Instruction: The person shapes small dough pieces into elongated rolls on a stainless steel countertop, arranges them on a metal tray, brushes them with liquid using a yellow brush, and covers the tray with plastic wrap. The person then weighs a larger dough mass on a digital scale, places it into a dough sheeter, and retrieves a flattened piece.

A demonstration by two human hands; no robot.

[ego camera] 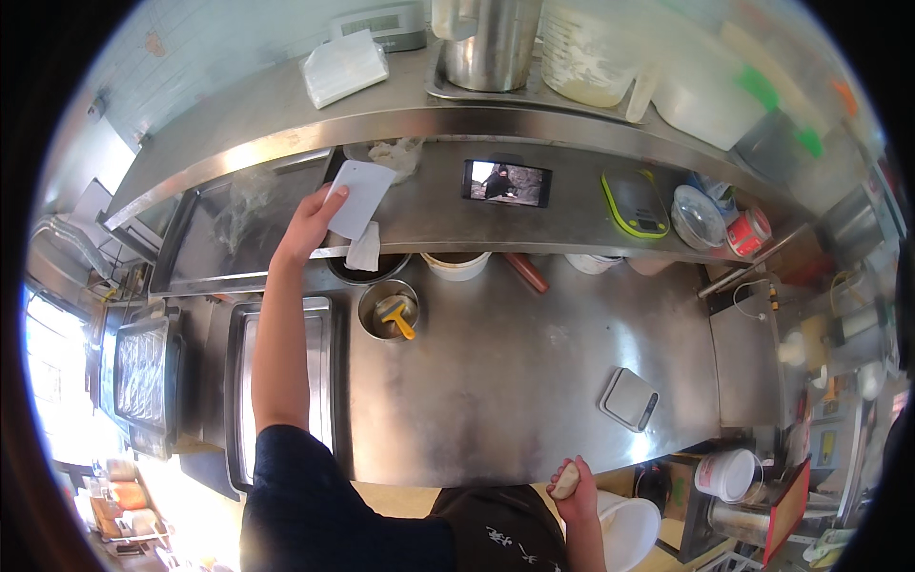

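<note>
My left hand (314, 217) reaches to the lower shelf and grips a flat white scraper-like sheet (362, 199). Just below it, a white cloth or paper (364, 249) hangs over the shelf edge. My right hand (574, 490) is closed around a pale piece of dough (565, 481) by the front edge of the steel worktable (500, 400). A metal bowl (388, 309) on the table holds a yellow-handled brush or scraper (397, 317). To the right lies a small white kitchen scale (629, 399).
On the lower shelf (436, 214) are a phone (507, 184), a green-rimmed scale (634, 203) and a plastic-covered bowl (698, 217). A baking tray (331, 386) lies under my left arm. A white bucket (632, 533) stands near my right arm. A steel pitcher (493, 50) stands on the upper shelf.
</note>
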